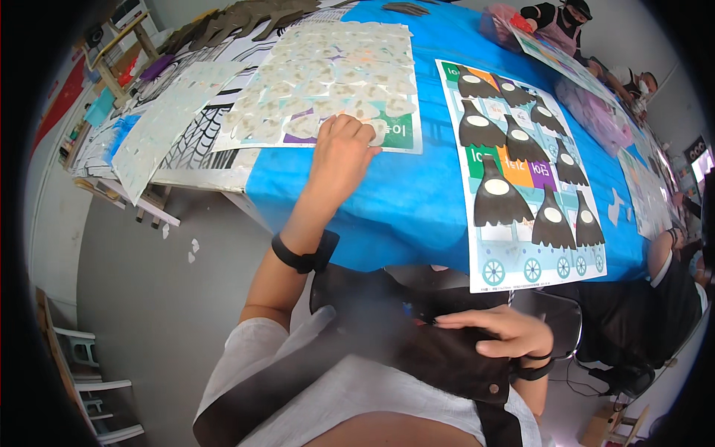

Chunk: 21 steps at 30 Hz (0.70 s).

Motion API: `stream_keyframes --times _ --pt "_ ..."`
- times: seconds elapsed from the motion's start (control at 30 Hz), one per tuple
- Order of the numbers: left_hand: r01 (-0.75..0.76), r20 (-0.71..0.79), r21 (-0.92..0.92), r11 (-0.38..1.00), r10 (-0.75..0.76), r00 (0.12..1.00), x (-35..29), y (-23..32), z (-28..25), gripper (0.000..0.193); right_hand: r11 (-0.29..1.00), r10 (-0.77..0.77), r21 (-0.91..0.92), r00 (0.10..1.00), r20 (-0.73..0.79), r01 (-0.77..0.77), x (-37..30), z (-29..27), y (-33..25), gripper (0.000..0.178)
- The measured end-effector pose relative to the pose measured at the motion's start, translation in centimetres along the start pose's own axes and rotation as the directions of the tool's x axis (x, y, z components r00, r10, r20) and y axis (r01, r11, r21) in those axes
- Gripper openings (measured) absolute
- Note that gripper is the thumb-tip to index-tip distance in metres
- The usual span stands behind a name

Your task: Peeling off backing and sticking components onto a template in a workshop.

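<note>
My left hand (pixel 346 153) reaches onto a printed sheet (pixel 398 134) covered with rows of pale, translucent pieces (pixel 298 86) that have brownish smudges. Its fingers are curled closed at the near edge of the rows, beside a pale piece; the fingertips are hidden, so what they pinch is not clear. My right hand (pixel 510 333) is low over my dark apron (pixel 447 354), index finger stretched out and thumb apart, with nothing visible in it. To the right lies a second printed sheet (pixel 540 261) holding several dark, fan-shaped pieces (pixel 500 197), most with a white oval on them.
A blue cover (pixel 328 223) drapes over the table. Dark brown pieces (pixel 246 18) are heaped at the far left. A translucent sheet (pixel 164 119) overhangs the left edge. Other people (pixel 566 18) sit along the right side, near pink plastic bags (pixel 596 115). White stools (pixel 78 346) stand lower left.
</note>
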<state>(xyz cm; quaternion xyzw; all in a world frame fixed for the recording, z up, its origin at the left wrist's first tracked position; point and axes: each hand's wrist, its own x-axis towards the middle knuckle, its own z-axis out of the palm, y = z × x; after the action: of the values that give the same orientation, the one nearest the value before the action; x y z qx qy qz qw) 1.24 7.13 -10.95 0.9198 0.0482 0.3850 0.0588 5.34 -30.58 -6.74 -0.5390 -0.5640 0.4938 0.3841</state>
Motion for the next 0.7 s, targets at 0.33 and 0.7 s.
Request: stream_keyframes --times 0.33,0.7 --pt "0.01 0.007 -0.105 0.994 -0.009 1.0 0.5 0.1 -0.3 0.029 0.851 -0.132 -0.436 0.684 -0.718 -0.294 1.6 -5.3 -3.2 0.039" --pt "0.24 -0.092 0.003 0.971 -0.239 0.967 -0.4 0.1 -0.5 0.063 0.37 -0.316 -0.584 0.494 -0.81 -0.722 2.7 -6.0 -0.3 0.048"
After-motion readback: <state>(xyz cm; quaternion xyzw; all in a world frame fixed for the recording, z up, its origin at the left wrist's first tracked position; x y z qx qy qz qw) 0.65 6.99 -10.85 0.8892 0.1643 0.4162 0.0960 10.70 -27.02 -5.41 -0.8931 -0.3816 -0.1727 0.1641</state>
